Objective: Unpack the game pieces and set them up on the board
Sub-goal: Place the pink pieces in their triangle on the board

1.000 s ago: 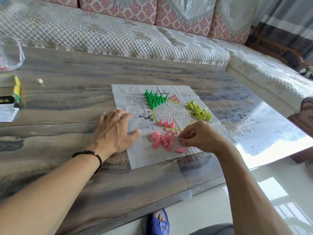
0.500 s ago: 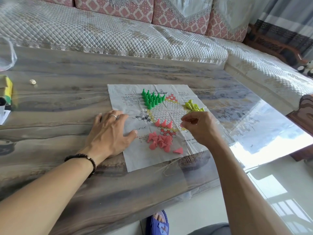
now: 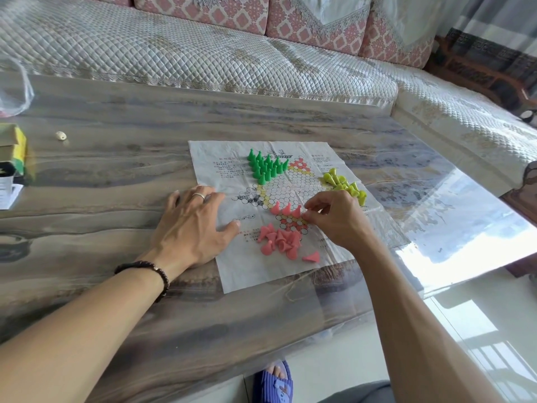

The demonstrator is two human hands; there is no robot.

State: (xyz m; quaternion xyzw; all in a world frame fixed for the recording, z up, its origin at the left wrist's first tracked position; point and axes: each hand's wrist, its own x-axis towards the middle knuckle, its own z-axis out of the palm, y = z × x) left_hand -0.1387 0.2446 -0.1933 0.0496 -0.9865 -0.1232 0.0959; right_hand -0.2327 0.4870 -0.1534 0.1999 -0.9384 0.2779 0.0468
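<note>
Hands: left [image 3: 191, 228] flat on board [image 3: 232, 274], right [image 3: 337, 219] beside pink pieces [image 3: 286, 210].

Paper board [image 3: 290, 266] lies flat. Green pieces [image 3: 266, 167] stand clustered at its far side, yellow pieces [image 3: 344, 186] right, pink pieces [image 3: 280, 241] heaped near; three pink cones [image 3: 286, 209] stand upright.

Left hand [image 3: 191, 228] presses flat on the white paper game board [image 3: 325, 158]; at its three o'clock, the right hand [image 3: 337, 219] pinches beside three upright pink plastic cone pieces [image 3: 286, 209].
</note>
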